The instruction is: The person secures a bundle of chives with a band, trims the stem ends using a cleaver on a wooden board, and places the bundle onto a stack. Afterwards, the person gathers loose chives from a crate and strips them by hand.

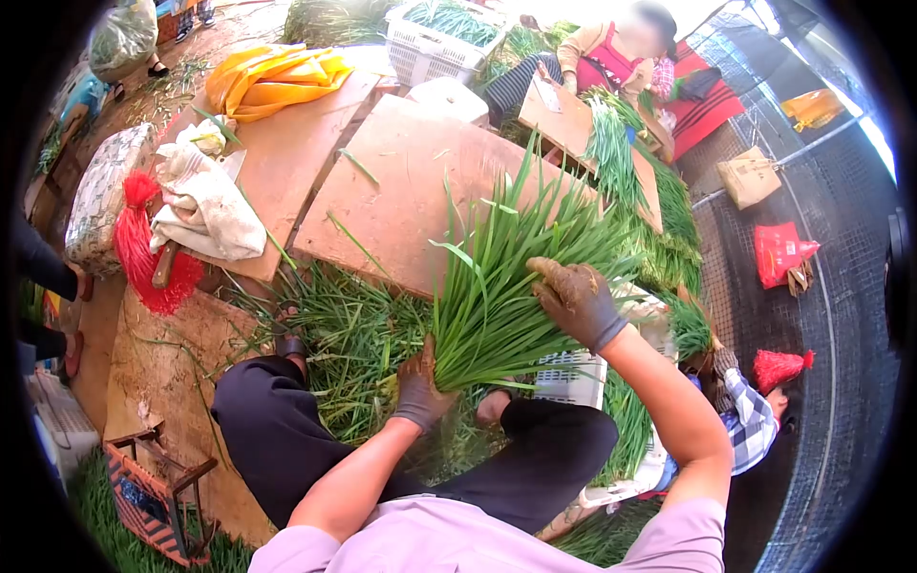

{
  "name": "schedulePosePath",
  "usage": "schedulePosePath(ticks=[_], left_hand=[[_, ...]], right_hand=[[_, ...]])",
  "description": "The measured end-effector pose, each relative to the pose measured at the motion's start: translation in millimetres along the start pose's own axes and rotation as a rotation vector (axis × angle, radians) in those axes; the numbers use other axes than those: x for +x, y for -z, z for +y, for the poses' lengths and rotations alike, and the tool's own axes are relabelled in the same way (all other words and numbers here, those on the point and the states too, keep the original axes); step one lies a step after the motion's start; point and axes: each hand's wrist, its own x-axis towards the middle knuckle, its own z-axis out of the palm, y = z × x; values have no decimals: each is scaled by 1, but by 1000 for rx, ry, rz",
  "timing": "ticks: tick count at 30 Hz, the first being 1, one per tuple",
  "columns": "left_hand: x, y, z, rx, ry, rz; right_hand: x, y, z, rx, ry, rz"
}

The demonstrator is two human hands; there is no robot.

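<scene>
A large loose bunch of long green leaves (506, 277) fans out above my lap. My left hand (420, 390), in a dirty grey glove, is closed around the bunch's lower left end. On the right side of the leaves is my right hand (576, 301), also gloved and muddy, with its fingers bent over the blades; whether they grip any leaves cannot be made out. Behind the bunch lies a brown board (382, 191) with a few stray blades. Loose leaves (363, 334) cover the ground between my legs.
A white crate (573, 377) stands right of my knees. Orange cloth (277, 81), a white cloth (205, 205) and red netting (143, 239) lie at the left. A small stool (158, 492) is at lower left. Co-workers sit at the upper right and the right.
</scene>
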Motion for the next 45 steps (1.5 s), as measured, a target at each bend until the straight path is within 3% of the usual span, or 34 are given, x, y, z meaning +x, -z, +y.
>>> schedulePosePath(ticks=[3, 6, 8, 11, 12, 14, 15, 17, 18, 20, 21, 22, 24, 26, 28, 30, 32, 33, 34, 37, 45], left_hand=[[0, 4, 5, 10, 11, -7], [4, 7, 8, -10, 15, -10], [4, 7, 9, -27, 31, -27], [3, 6, 7, 10, -21, 18], [4, 8, 8, 56, -64, 44], [6, 13, 11, 102, -100, 74], [5, 14, 11, 96, -107, 72], [2, 15, 11, 89, -106, 68], [2, 13, 10, 92, -104, 69], [1, 10, 8, 94, -103, 69], [0, 7, 7, 69, -62, 47], [-1, 6, 6, 43, -20, 28], [-1, 6, 5, 40, -9, 22], [-1, 5, 6, 36, -10, 2], [-1, 5, 4, 31, 1, -23], [-2, 5, 2, 18, -6, -6], [-3, 5, 3, 3, -17, 5], [-3, 7, 4, 8, -18, 9], [-3, 8, 5, 14, -19, 13], [-1, 8, 5, 10, -9, 15], [-2, 5, 5, 21, -4, 34]], right_hand=[[2, -1, 0, 4, -98, -42], [9, 1, 1, -61, -56, -146], [16, 1, -1, -173, -18, -369], [14, -15, 7, -253, 40, -418], [12, -18, 7, -251, 44, -417], [8, -23, 7, 132, -22, -135], [13, -20, 4, 135, -17, -137], [17, -5, 0, 478, -428, 18], [23, 9, -4, 478, -429, 16], [35, 47, -17, 764, -754, -86], [32, 67, -16, 950, -726, -237], [29, 85, -14, 1012, -638, -553], [31, 97, -46, 1028, -248, -884], [37, 97, -83, 834, -69, -955], [31, 83, -88, 340, -228, -984], [7, 48, -66, 342, -191, -674], [-1, 23, -56, 356, -490, -326], [0, 14, -54, 270, -410, -209], [1, 8, -53, 269, -409, -208], [7, -5, -52, 216, -696, -270], [12, -22, -47, 208, -654, -301]])
